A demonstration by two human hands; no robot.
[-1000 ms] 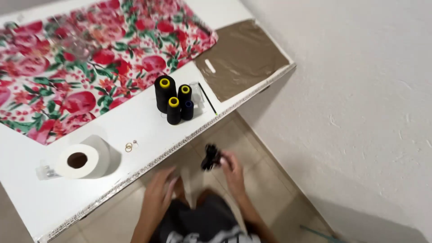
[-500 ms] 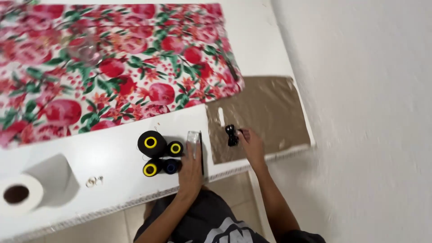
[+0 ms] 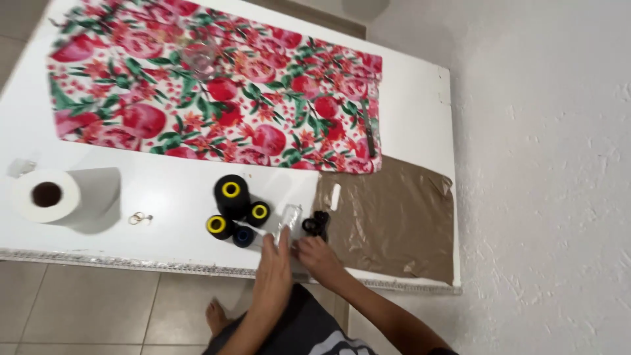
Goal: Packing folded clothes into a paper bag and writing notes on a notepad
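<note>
Hands at table edge: my left hand (image 3: pixel 275 253) pinches clear packet (image 3: pixel 288 219); right hand (image 3: pixel 317 253) closes fingers on black scissors (image 3: pixel 317 223). I judge pick-up underway; next needs clean lift off brown sheet (image 3: pixel 394 220).

A flat brown plastic bag (image 3: pixel 394 220) lies at the worktop's (image 3: pixel 164 190) near right corner, at about four o'clock from the worktop's middle, wrinkled, glossy and roughly rectangular, with a small white strip (image 3: pixel 335 196) on its left part. A small clear, crinkled plastic wrapper (image 3: pixel 288 219) sits just at nine o'clock of the bag, beside the thread spools (image 3: pixel 233 210). No labels, signs or screens show that can be told apart.
</note>
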